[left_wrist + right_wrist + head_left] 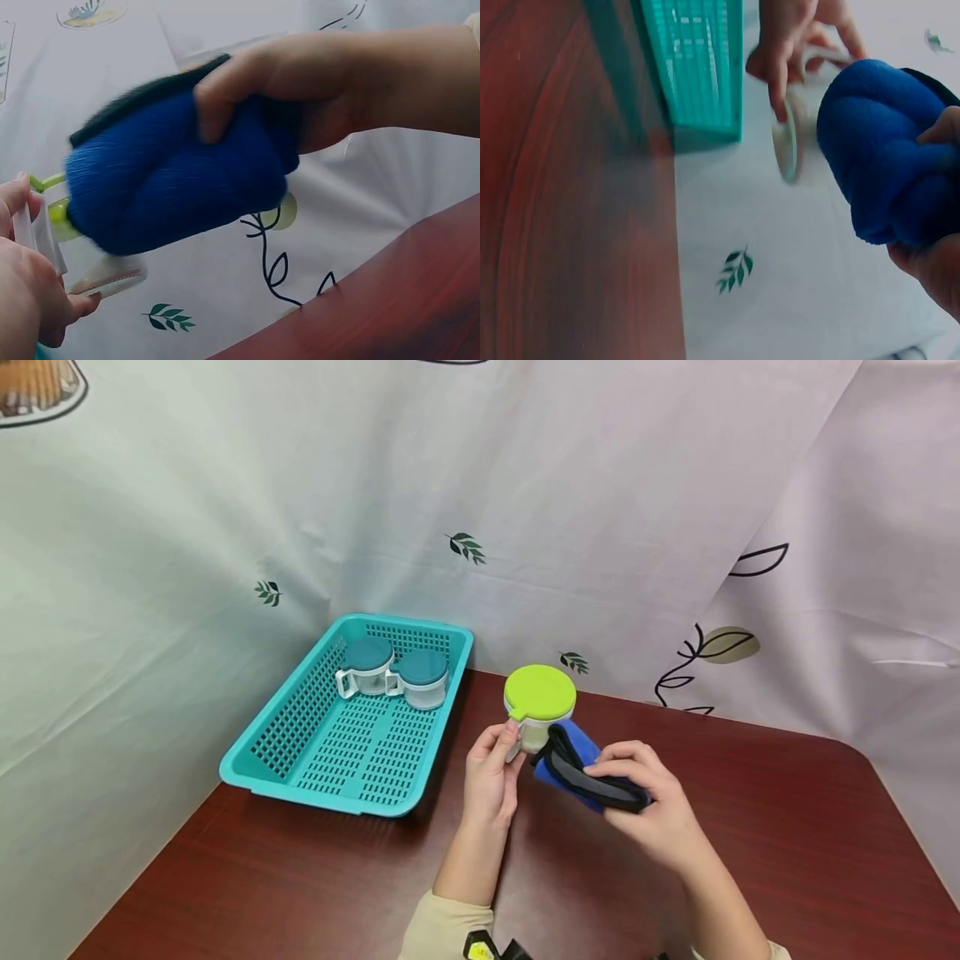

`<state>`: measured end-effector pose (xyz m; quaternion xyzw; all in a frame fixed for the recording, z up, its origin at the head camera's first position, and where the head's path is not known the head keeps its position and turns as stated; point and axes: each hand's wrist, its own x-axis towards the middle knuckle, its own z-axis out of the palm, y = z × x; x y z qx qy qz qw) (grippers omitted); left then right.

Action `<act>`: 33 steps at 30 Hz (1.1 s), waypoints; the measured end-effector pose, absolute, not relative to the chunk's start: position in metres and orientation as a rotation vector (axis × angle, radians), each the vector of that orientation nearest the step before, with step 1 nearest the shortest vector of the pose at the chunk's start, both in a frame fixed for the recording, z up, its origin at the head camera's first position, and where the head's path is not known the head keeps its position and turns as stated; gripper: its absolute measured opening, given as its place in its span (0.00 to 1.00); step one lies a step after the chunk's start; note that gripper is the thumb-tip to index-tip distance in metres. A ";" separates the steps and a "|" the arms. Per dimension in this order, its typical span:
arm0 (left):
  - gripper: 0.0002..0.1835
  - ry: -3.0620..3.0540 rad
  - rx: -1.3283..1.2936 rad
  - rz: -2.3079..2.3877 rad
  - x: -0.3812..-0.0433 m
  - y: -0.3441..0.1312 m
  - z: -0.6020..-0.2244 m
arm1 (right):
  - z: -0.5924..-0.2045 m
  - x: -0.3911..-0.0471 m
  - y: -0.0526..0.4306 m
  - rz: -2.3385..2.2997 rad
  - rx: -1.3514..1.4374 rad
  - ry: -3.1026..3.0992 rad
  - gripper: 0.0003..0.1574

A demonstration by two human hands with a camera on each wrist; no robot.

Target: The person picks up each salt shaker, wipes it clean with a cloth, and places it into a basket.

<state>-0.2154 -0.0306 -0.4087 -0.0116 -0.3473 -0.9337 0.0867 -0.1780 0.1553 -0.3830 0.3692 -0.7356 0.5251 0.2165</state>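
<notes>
A seasoning jar with a lime-green lid [540,692] is held above the table by my left hand [491,781], whose thumb and fingers grip its white handle. My right hand [654,802] grips a folded blue cloth [180,172] with black edging and a grey patch. In the head view the cloth overlaps the jar's lower right side. From the left wrist, the blue cloth hides most of the jar, leaving part of its clear base [112,277] in sight. The right wrist view shows the bunched cloth [892,150] close against the jar, which is blurred there.
To the left, a turquoise plastic basket [315,796] stands on the dark red-brown table [750,793]. Two clear jars with teal lids, one left [369,653] and one right [422,667], sit at its far end. A pale printed curtain [585,527] hangs behind the table.
</notes>
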 end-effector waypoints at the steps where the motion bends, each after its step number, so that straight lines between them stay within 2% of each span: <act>1: 0.14 -1.041 -0.028 -2.776 -0.215 -0.030 -0.408 | -0.383 -0.178 0.152 1.453 1.046 -2.032 0.33; 6: 0.14 -1.090 0.006 -2.776 -0.215 -0.031 -0.408 | -0.394 -0.181 0.149 1.484 1.116 -2.025 0.34; 13: 0.15 -1.076 -0.049 -2.826 -0.215 -0.032 -0.408 | -0.389 -0.185 0.159 1.511 1.155 -2.024 0.34; 21: 0.16 -1.061 -0.144 -2.868 -0.213 -0.031 -0.406 | -0.390 -0.188 0.182 1.659 0.808 -1.950 0.27; 33: 0.15 -1.077 -0.155 -2.846 -0.211 -0.020 -0.407 | -0.388 -0.178 0.168 1.599 0.508 -2.003 0.24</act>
